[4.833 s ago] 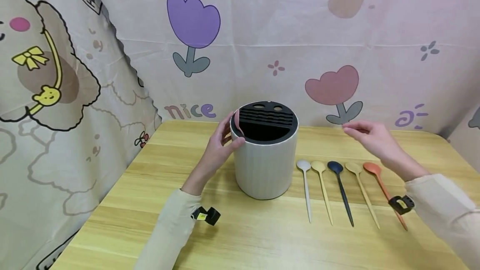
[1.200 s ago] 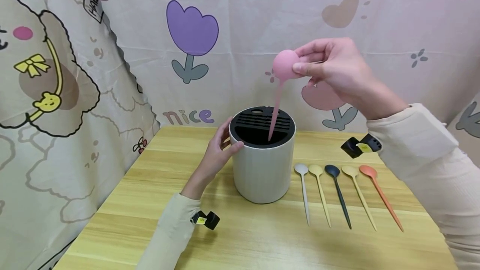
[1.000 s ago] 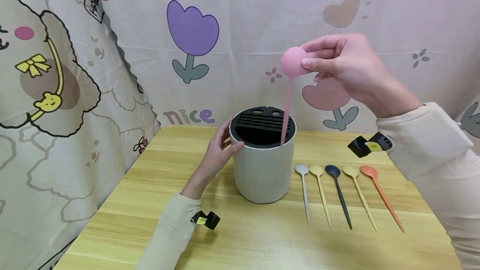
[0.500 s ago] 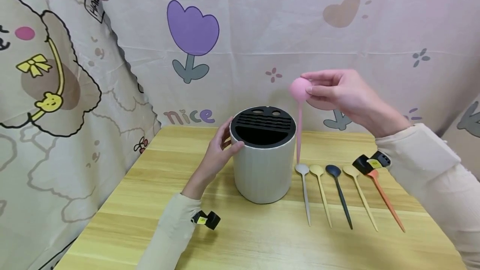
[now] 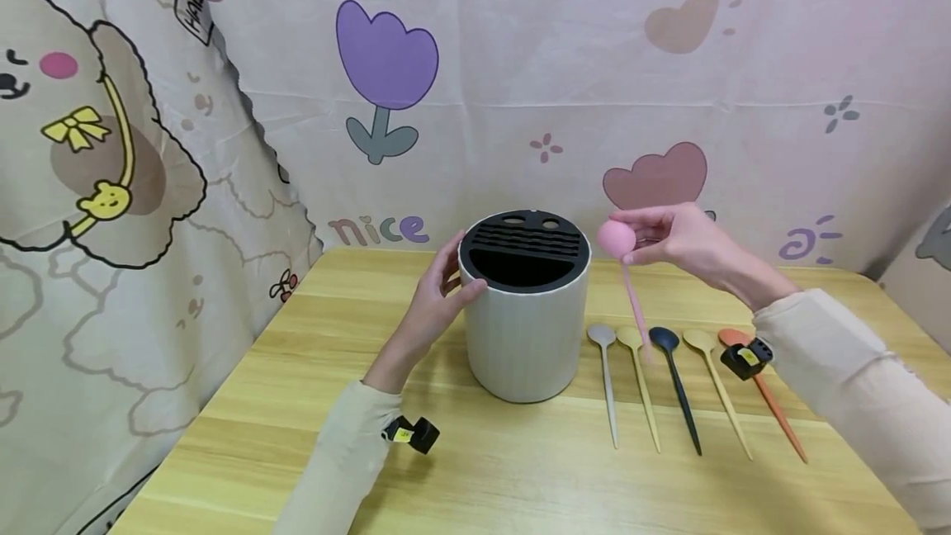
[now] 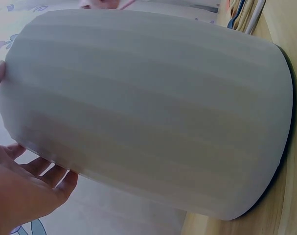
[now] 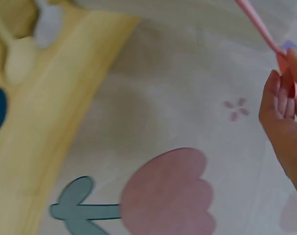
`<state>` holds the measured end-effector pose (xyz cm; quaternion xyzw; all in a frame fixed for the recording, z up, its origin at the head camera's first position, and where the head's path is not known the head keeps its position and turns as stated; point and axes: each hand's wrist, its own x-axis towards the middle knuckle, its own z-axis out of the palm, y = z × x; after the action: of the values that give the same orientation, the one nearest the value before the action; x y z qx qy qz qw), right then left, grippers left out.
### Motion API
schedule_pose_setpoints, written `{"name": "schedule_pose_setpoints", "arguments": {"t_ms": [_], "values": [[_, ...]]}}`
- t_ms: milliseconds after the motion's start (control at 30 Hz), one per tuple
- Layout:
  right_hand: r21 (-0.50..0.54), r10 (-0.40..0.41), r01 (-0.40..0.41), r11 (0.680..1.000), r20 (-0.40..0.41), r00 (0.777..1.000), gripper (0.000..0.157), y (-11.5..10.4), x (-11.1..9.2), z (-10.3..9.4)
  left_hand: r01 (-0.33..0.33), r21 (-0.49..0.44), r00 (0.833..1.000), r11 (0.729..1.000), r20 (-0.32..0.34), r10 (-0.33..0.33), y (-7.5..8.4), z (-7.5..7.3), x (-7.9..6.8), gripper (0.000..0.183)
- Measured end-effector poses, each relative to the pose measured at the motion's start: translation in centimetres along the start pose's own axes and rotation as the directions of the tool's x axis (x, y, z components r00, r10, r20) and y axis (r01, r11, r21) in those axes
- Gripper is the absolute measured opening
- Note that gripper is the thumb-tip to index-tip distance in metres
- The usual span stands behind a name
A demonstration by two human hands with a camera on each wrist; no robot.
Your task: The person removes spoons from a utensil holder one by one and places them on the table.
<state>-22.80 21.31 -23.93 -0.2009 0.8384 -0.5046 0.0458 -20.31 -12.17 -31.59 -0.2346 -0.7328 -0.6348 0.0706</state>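
Note:
My left hand grips the left side of a white ribbed utensil holder, its thumb at the rim. The holder stands upright and has a black insert with slots, two round holes and a wide opening. In the left wrist view, the fingers bend around the holder's wall. My right hand pinches a pink spoon by its bowl, to the right of the holder. The spoon's handle hangs down above the laid-out spoons. In the right wrist view the pink spoon shows partly.
On the wooden table, several spoons lie in a row right of the holder: grey, two pale yellow, dark blue and orange. A patterned cloth hangs behind and at the left.
The pink spoon, inside the holder at first, was lifted out above it. My right hand then carried it right and down, beside the holder. The left hand stays on the holder.

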Motion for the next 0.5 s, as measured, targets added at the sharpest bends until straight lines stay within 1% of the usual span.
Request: {"name": "schedule_pose_setpoints", "arguments": {"t_ms": [67, 167, 367, 500], "values": [[-0.039, 0.009, -0.008, 0.999, 0.012, 1.0, 0.062, 1.0, -0.1, 0.0, 0.0, -0.003, 1.0, 1.0, 0.001, 0.0, 0.0, 0.1, 0.1, 0.1], [-0.064, 0.03, -0.028, 0.998, 0.031, 0.999, 0.062, 2.3, -0.2, 0.1, 0.002, -0.003, 1.0, 1.0, 0.001, -0.002, 0.0, 0.1, 0.1, 0.1], [-0.129, 0.036, -0.03, 0.991, 0.039, 0.999, 0.059, 4.6, -0.7, -0.5, 0.015, 0.008, 1.0, 1.0, -0.001, -0.015, 0.1, 0.1, 0.2, 0.107], [-0.134, 0.045, -0.036, 0.99, 0.063, 0.997, 0.06, 6.3, -1.2, -1.1, 0.012, 0.004, 1.0, 1.0, -0.003, -0.012, 0.1, 0.1, 0.2, 0.111]]}}
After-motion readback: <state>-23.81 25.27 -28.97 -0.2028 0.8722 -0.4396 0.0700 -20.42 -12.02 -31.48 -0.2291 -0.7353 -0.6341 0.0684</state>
